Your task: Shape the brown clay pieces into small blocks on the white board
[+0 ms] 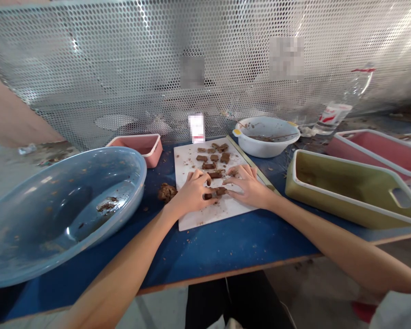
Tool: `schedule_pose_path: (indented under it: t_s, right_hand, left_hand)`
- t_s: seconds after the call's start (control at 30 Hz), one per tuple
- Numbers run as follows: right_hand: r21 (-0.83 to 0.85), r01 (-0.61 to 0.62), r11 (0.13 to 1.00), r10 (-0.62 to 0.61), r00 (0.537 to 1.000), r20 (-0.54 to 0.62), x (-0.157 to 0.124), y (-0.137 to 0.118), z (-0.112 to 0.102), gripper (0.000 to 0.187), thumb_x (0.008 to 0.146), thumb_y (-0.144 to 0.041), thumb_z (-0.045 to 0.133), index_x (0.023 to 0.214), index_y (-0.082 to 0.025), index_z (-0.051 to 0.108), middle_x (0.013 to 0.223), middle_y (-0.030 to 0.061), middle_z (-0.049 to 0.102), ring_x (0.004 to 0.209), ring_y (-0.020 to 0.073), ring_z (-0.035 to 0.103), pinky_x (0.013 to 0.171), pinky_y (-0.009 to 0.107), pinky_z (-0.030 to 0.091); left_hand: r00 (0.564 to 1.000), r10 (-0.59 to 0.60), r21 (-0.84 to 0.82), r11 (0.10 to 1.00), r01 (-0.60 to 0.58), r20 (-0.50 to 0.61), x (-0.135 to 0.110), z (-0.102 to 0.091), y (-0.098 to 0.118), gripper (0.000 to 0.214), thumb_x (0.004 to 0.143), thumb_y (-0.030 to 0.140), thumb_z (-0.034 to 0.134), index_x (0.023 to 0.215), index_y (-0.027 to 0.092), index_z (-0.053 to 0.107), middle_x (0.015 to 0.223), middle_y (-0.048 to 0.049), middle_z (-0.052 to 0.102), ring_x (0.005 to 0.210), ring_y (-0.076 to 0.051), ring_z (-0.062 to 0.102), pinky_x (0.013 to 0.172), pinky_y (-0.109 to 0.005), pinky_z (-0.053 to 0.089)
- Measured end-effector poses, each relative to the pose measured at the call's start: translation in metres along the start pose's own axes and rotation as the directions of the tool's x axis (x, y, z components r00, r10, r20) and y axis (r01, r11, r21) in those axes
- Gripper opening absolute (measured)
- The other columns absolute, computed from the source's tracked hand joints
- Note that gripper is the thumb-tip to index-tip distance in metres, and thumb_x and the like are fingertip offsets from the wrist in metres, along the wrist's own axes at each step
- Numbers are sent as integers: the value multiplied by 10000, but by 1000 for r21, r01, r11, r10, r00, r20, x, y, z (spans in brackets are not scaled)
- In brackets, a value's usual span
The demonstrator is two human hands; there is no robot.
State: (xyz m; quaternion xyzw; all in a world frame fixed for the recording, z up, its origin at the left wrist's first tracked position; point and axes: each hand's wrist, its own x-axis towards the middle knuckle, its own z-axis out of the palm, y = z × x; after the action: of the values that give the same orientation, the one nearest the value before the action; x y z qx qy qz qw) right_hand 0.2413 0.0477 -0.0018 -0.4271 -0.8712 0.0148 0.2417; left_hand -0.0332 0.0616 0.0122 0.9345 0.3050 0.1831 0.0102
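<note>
A white cutting board lies on the blue table. Several small brown blocks of a clay-like paste sit in rows on its far half. My left hand and my right hand rest side by side on the board, fingers curled and pinched around a brown block between them. Another block lies just beyond my fingertips. A brown lump of the same paste sits on the table just left of the board.
A large blue basin with brown smears stands at the left. A small pink tray, a white bowl, a yellow-green tray, a pink tray and a plastic bottle ring the board. A perforated metal screen closes the back.
</note>
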Motion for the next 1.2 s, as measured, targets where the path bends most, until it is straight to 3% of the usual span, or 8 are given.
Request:
schedule_pose_path:
  t_s: [0.33, 0.6, 0.9, 1.03, 1.2]
  right_hand:
    - [-4, -13, 1000, 13, 1000, -5, 2, -5, 6, 193, 1046, -408, 652, 1168, -315, 770, 1392, 108, 614, 1296, 358, 526, 1064, 571, 430]
    - [12, -28, 1000, 28, 999, -15, 3, -5, 9, 201, 1058, -412, 644, 1161, -302, 777, 1383, 114, 612, 1269, 355, 526, 1057, 552, 411]
    - [44, -27, 999, 28, 999, -29, 4, -4, 8, 197, 1022, -425, 707, 1165, -302, 765, 1361, 107, 616, 1270, 347, 530, 1073, 560, 420]
    - [52, -16, 999, 17, 1000, -26, 2, -4, 5, 241, 1004, -441, 721, 1198, -300, 750, 1390, 116, 595, 1295, 354, 514, 1089, 574, 418]
    - [56, -16, 998, 17, 999, -28, 0, -4, 3, 265, 1033, -471, 663, 1224, -305, 742, 1393, 121, 592, 1283, 359, 522, 1082, 593, 431]
  left_hand:
    - [1000, -28, -111, 993, 28, 0, 1, 3, -2, 177, 984, 436, 788, 980, 289, 887, 1198, -115, 635, 1228, -360, 490, 1089, -579, 420]
    - [986, -153, -248, 960, 132, -64, 2, 0, -4, 374, 996, 524, 752, 1222, 235, 825, 1157, -109, 606, 1172, -324, 496, 1091, -557, 458]
    - [982, -128, -197, 975, 99, -139, 2, 12, -1, 255, 968, 414, 817, 1162, 249, 821, 1098, -82, 609, 1126, -295, 501, 1041, -497, 459]
    - [981, -133, -189, 976, 105, -140, 2, 12, 2, 265, 1016, 429, 747, 1193, 239, 797, 1116, -88, 626, 1140, -297, 506, 1034, -483, 467]
    - [965, -169, -232, 965, 121, -202, 3, 10, 8, 312, 1122, 322, 531, 1383, 214, 663, 1160, -93, 666, 1165, -286, 534, 1068, -472, 466]
